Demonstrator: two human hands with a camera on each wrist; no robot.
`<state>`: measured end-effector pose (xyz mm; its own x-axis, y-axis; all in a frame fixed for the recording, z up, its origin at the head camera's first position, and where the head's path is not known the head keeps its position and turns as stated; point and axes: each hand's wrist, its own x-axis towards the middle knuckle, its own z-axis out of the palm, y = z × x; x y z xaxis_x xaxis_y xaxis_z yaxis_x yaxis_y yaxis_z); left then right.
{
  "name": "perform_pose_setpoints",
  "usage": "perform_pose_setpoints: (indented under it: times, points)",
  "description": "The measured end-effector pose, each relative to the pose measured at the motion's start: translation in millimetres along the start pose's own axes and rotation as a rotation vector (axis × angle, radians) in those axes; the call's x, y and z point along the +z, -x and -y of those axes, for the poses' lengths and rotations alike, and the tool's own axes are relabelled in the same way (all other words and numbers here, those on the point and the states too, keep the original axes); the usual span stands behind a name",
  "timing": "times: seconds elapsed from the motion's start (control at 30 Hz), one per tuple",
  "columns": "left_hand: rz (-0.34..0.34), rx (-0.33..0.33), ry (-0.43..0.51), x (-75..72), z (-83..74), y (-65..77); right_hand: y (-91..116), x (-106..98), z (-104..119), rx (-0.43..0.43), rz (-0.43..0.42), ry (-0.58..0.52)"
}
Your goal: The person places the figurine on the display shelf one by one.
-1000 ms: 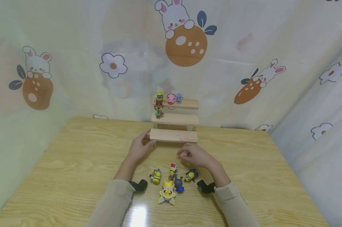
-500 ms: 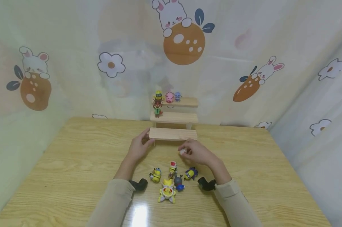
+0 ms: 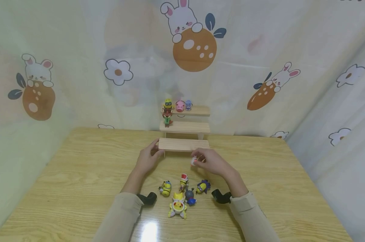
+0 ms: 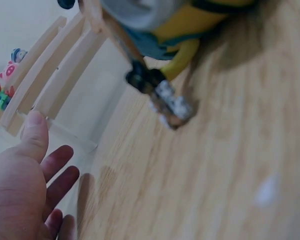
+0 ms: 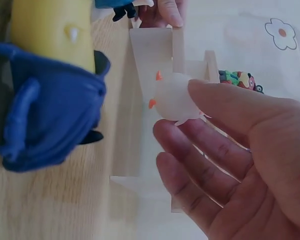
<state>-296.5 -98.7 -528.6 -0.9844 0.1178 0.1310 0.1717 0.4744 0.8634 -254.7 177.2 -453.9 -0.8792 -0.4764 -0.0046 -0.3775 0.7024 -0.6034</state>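
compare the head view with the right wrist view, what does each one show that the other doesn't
Only the head view shows the beige sleeves, the yellow-and-white figure and the rabbit prints.

Only the right wrist view shows the palm side of the right hand.

Both show the white figure pinched in that hand, the left hand at the stepped wooden stand, the fox-like figure in green and the caped figure on the table.

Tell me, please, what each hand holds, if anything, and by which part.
The right hand pinches a white toy by its round body; the left hand touches the shelf's lowest step at its left end.
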Motion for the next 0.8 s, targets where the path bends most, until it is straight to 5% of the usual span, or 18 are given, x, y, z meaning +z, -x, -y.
perform_pose_setpoints:
  times: [0.37, 0.8]
  points:
    - [-0.001, 0.052, -0.014, -1.2, -0.5, -0.5, 1, -10, 1, -0.013, -0.117, 0.002]
    - [-0.001, 0.02, 0.011, -0.6, -0.4, -0.5, -5, -27, 12, 0.025, -0.321, 0.022]
